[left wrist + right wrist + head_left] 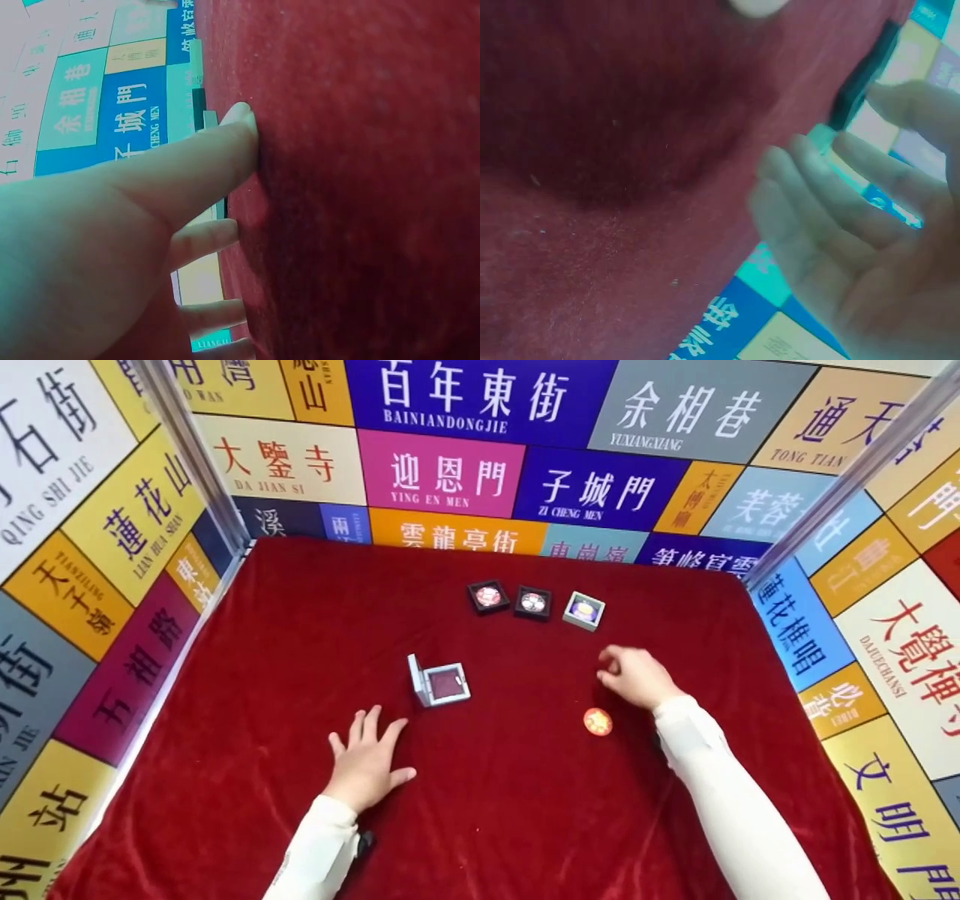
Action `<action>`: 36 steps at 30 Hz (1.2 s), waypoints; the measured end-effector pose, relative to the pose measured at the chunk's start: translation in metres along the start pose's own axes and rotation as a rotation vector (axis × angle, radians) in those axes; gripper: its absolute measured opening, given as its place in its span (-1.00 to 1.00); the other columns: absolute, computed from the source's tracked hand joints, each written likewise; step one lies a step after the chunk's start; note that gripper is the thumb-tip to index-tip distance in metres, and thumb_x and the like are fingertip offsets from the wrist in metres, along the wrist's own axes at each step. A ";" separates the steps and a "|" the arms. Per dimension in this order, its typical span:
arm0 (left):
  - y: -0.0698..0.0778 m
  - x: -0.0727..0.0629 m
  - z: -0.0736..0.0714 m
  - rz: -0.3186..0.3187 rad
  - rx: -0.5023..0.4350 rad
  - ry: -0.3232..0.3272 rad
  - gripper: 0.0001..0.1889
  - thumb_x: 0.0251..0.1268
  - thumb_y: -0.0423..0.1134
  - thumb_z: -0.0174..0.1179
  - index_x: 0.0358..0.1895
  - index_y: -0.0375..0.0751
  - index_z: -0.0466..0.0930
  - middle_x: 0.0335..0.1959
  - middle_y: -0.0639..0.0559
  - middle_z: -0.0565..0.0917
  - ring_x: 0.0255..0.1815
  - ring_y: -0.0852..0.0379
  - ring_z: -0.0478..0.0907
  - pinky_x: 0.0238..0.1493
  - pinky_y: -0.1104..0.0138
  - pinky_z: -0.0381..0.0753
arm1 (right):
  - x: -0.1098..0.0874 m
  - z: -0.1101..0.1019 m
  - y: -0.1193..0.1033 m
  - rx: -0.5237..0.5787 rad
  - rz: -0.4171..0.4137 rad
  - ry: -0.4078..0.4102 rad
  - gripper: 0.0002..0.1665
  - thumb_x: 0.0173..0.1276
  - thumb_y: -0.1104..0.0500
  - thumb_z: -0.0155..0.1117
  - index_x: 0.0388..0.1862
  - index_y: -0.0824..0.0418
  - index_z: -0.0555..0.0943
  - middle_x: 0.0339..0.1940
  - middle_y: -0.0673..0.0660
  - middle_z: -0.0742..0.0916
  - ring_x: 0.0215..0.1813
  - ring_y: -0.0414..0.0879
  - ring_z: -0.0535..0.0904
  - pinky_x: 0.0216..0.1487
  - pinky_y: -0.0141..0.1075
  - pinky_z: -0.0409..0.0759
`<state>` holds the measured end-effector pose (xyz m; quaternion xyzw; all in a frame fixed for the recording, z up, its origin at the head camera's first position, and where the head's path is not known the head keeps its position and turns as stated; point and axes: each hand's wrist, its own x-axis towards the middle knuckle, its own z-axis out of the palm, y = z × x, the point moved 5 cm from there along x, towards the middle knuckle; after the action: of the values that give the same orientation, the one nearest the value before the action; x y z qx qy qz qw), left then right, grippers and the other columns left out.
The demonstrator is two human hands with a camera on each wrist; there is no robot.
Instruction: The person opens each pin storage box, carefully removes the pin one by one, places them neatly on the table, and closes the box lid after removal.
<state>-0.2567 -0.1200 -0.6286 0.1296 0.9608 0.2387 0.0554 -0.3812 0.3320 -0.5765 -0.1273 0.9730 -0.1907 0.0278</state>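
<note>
My left hand (366, 765) rests on the red cloth with its fingers spread, holding nothing; its thumb (202, 169) comes close to the cloth in the left wrist view. Just beyond those fingertips stands a small grey hinged box (448, 684), its lid raised on the left and its inside dark. Over on the right, my right hand (637, 675) hovers with loosely bent fingers (840, 202) and nothing between them. A round orange-red disc (598, 721) with a yellow star-like pattern lies flat below and left of that hand.
Toward the back sit two dark square boxes, left (488, 596) and middle (533, 603), plus a pale grey-green one (584, 610); each contains a round patterned piece. The wrinkled red cloth (510, 825) covers the table. Panels with printed characters (442, 476) and metal posts (191, 450) surround it.
</note>
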 end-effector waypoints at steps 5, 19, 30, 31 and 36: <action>0.000 0.000 0.002 -0.015 -0.038 -0.014 -0.18 0.27 -0.03 0.59 0.54 -0.18 0.47 0.64 -0.49 0.17 0.66 -0.56 0.01 0.35 -0.69 -0.09 | 0.028 -0.001 0.015 0.039 0.039 0.082 -0.71 0.42 0.26 0.44 0.04 0.38 0.72 -0.25 0.27 0.78 -0.13 0.23 0.71 -0.02 0.17 0.63; -0.005 -0.001 0.003 -0.036 -0.056 -0.020 -0.20 0.29 -0.04 0.58 0.54 -0.17 0.46 0.66 -0.48 0.13 0.68 -0.53 -0.05 0.39 -0.66 -0.17 | 0.084 0.019 0.045 0.083 0.226 0.169 -0.61 0.37 0.24 0.36 0.14 0.34 0.67 -0.11 0.37 0.80 -0.04 0.29 0.73 0.03 0.18 0.61; -0.003 0.001 0.007 -0.028 -0.064 -0.012 -0.20 0.28 -0.05 0.59 0.54 -0.18 0.48 0.66 -0.48 0.14 0.69 -0.53 -0.04 0.39 -0.66 -0.17 | 0.098 0.021 0.042 -0.072 0.162 0.135 -0.72 0.32 0.31 0.33 -0.02 0.40 0.65 -0.11 0.47 0.73 -0.01 0.43 0.68 0.03 0.29 0.59; -0.003 0.001 0.007 -0.028 -0.064 -0.012 -0.20 0.28 -0.05 0.59 0.54 -0.18 0.48 0.66 -0.48 0.14 0.69 -0.53 -0.04 0.38 -0.66 -0.16 | 0.099 0.022 0.041 -0.084 0.163 0.132 -0.74 0.33 0.31 0.34 -0.03 0.40 0.64 -0.10 0.48 0.72 0.01 0.45 0.67 0.04 0.30 0.59; -0.004 0.002 0.007 -0.028 -0.054 -0.020 -0.20 0.28 -0.04 0.58 0.54 -0.17 0.47 0.66 -0.47 0.14 0.69 -0.52 -0.05 0.38 -0.66 -0.16 | 0.101 0.025 0.040 -0.112 0.180 0.138 -0.76 0.35 0.30 0.43 -0.08 0.38 0.62 -0.10 0.50 0.74 -0.01 0.45 0.69 0.01 0.30 0.60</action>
<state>-0.2584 -0.1196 -0.6367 0.1170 0.9551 0.2626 0.0717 -0.4852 0.3325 -0.6149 -0.0274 0.9892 -0.1412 -0.0296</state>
